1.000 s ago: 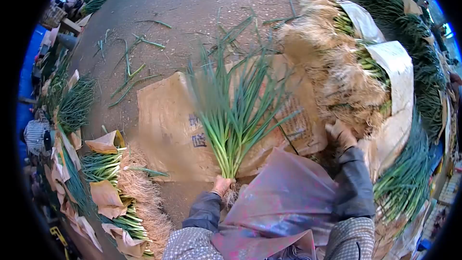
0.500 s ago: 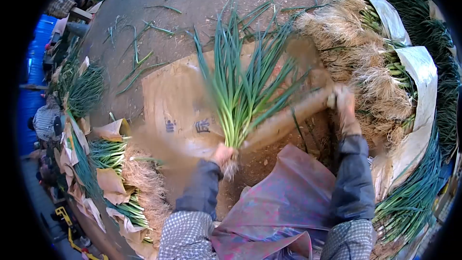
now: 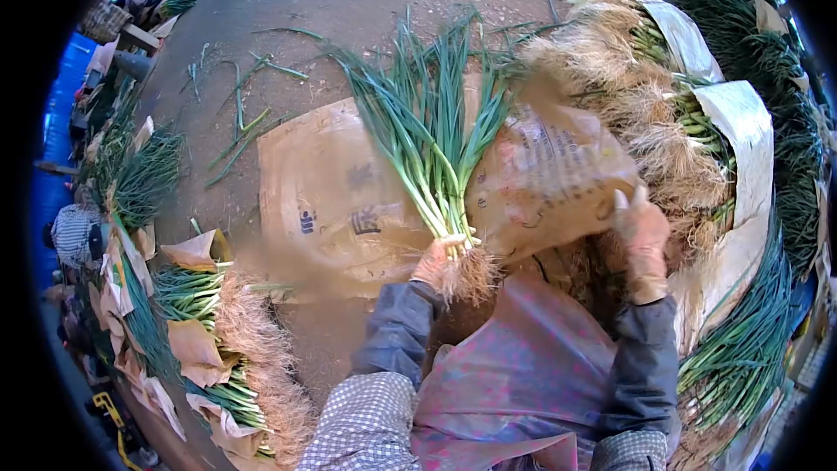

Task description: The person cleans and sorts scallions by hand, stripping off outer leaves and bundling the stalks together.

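A bunch of green onions (image 3: pixel 436 166) lies over a brown paper sheet (image 3: pixel 314 183), leaves pointing away from me and roots toward me. My left hand (image 3: pixel 438 263) is wrapped round the white stems just above the roots. At the sheet's right edge, my right hand (image 3: pixel 643 235) has its fingers round the corner, which is lifted off the ground. Printed characters show on both halves of the sheet. The sheet's middle is hidden under the leaves.
Wrapped onion bundles with roots outward (image 3: pixel 671 139) are stacked at right. More wrapped bundles (image 3: pixel 248 331) lie at lower left. Loose leaves (image 3: pixel 240 113) are scattered on the ground. A purple apron (image 3: pixel 523 375) covers my lap. A person (image 3: pixel 74 234) is at far left.
The onion bunch in my left hand has shifted up and right, its roots now tilted rightward. My right hand has gone from beside the root pile to the sheet's edge, and the sheet's right side has risen.
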Action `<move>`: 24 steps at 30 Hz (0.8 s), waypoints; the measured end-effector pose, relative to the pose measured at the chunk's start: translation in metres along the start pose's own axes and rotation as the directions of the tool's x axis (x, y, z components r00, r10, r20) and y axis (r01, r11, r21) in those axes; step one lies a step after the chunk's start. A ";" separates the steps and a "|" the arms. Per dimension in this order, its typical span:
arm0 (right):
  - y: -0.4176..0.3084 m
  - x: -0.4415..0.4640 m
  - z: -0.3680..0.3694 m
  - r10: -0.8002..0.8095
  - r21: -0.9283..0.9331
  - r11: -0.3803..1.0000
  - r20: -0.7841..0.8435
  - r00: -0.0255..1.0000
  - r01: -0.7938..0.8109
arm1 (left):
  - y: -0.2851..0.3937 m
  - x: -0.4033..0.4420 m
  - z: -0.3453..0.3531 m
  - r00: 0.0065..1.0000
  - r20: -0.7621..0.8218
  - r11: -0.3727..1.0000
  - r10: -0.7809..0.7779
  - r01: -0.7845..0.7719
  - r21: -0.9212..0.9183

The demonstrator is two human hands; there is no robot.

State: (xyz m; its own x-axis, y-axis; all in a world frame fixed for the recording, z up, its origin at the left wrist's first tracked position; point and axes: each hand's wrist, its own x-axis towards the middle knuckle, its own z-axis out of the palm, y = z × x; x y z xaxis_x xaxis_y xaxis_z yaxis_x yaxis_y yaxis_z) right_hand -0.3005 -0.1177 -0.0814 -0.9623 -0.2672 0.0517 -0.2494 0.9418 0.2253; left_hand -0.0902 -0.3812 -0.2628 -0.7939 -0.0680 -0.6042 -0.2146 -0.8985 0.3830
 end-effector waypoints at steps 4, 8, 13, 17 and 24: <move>-0.065 -0.037 -0.052 -0.113 0.248 0.954 -0.229 0.967 0.171 | -0.014 -0.003 0.009 0.999 0.018 1.000 0.028 -0.028 -0.007; -0.096 -0.038 -0.066 -0.282 0.755 0.604 -0.098 0.954 0.256 | 0.012 -0.052 0.060 0.996 0.015 0.993 0.088 -0.089 0.073; -0.163 -0.090 0.066 -0.773 0.783 0.358 0.554 0.309 -0.508 | -0.068 -0.053 -0.008 0.958 0.160 0.968 -0.237 0.217 0.129; -0.153 -0.128 0.084 -0.826 0.363 0.248 0.564 0.000 -0.898 | -0.087 -0.098 0.003 0.902 0.103 0.884 -0.420 0.432 -0.179; -0.156 -0.140 0.091 -0.922 0.317 0.017 0.371 0.108 -0.948 | -0.052 -0.109 0.011 0.869 0.086 0.846 -0.487 0.444 0.295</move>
State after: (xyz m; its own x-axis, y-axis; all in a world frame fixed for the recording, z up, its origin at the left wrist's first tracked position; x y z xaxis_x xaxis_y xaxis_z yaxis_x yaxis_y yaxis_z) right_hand -0.1368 -0.2084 -0.2124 0.0857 -0.8216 -0.5636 0.8737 0.3339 -0.3539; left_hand 0.0008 -0.3222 -0.2091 -0.6344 0.4153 -0.6520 -0.7024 -0.6619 0.2618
